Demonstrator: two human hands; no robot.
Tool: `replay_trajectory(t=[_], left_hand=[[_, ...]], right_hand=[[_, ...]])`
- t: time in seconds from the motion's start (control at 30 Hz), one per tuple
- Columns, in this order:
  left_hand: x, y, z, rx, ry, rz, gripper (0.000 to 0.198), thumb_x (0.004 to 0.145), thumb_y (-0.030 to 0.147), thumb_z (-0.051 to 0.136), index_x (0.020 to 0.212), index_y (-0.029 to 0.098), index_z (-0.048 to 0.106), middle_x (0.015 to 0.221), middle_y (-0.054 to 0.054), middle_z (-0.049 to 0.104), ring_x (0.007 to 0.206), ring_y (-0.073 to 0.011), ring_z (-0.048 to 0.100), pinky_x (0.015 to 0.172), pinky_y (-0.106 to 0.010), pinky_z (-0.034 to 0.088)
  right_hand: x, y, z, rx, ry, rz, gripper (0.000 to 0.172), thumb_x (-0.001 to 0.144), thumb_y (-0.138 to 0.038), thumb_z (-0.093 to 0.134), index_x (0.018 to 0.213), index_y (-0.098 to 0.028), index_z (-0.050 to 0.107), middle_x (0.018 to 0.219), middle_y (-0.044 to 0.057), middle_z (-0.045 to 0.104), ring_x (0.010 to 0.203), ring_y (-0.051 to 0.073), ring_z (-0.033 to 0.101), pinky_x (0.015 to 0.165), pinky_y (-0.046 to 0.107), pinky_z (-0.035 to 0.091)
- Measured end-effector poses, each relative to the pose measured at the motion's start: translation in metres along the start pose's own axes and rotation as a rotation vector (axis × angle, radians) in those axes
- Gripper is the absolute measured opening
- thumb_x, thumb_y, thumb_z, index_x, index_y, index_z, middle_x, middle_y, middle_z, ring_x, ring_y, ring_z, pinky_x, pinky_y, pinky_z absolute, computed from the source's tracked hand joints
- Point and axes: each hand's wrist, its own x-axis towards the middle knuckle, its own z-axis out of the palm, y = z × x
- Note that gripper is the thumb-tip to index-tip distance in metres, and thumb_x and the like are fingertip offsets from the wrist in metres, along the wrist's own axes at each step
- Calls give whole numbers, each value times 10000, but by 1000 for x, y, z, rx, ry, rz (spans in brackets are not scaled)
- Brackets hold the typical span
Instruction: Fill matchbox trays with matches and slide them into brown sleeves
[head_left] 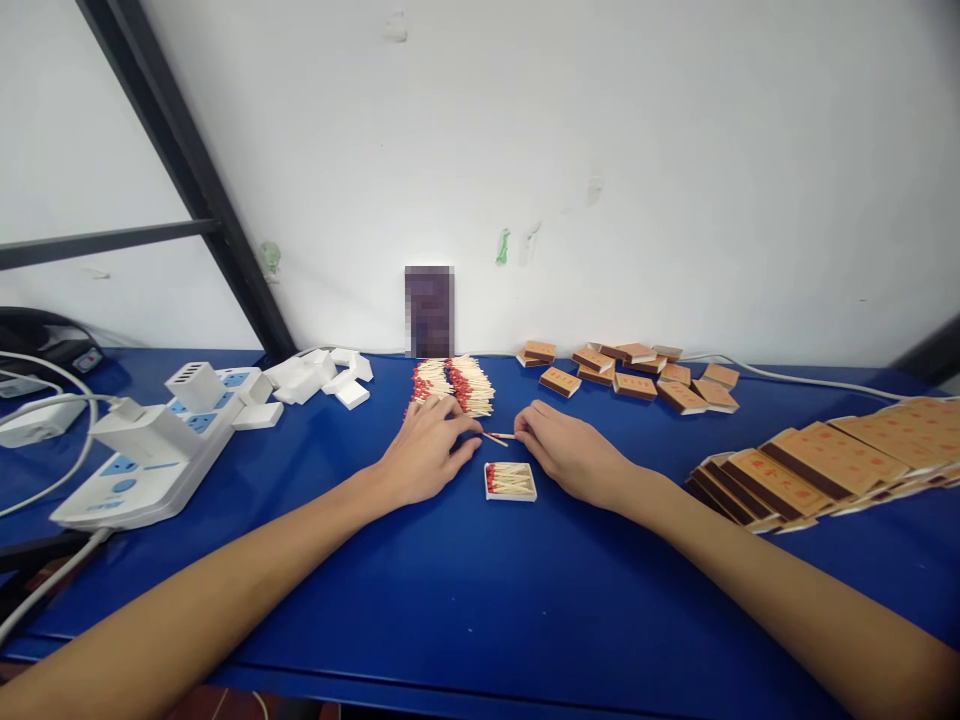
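Note:
A white matchbox tray [510,497] lies on the blue table, filled with red-headed matches [511,478]. Just beyond it, a couple of loose matches [496,437] lie between my hands. My left hand [424,455] has its thumb and index finger apart beside the match heads; its other fingers rest by the near edge of the match piles. At the other end of these matches, my right hand [562,452] is closed, its fingertips pinching a match. Two piles of red-headed matches, a left pile [430,380] and a right pile [471,385], sit beyond my left hand.
Several orange-brown matchboxes [636,385] are scattered at the back right, with a long overlapping row of matchbox sleeves [817,465] nearer. White empty trays [304,375] lie back left, beside a power strip [161,480] with plugs and cables. A pixelated dark rectangle [430,310] stands against the wall.

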Motion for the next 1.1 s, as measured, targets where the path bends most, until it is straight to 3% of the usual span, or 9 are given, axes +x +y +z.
replay_trajectory(t=[0.27,0.5,0.67,0.87,1.0,1.1], left_hand=[[3,2,-3,18,-79,23,174,984,291,421,937,198,560,981,-53,522,956,-229,465,841,-398,388],[-9,13,-18,-196,-50,147,190,993,314,397,938,196,535,1016,-53,507,979,-209,449,887,-384,389],[-12,19,-17,-237,-54,178,224,993,331,392,941,199,565,1003,-51,523,970,-204,463,886,-375,388],[-1,-16,-23,12,116,50,265,999,323,350,955,185,571,970,-61,578,917,-222,471,803,-379,347],[1,-40,-39,196,0,189,201,937,300,449,890,183,605,893,-64,582,857,-223,461,747,-359,314],[0,-46,-48,223,-84,253,150,889,296,518,848,182,606,893,-60,586,846,-217,477,745,-351,307]], right_hand=[[-10,0,-2,-16,-10,-37,161,1006,-242,340,926,-206,476,912,47,558,762,187,562,671,319,450],[-14,2,-6,1,-6,-75,136,996,-228,364,927,-207,479,903,45,562,756,183,571,659,307,456],[-13,-2,-7,-77,-49,-50,153,1001,-192,334,940,-181,474,918,65,547,751,188,567,677,319,458],[-18,-5,-19,-41,-33,-30,168,1012,-213,313,934,-195,461,908,51,545,736,181,558,674,320,446],[-24,-21,-33,41,-47,-109,164,1013,-256,332,923,-209,461,903,36,560,709,164,547,633,300,432],[-27,-33,-39,30,-123,-164,171,997,-249,364,879,-208,480,889,29,569,676,154,546,629,298,432]])
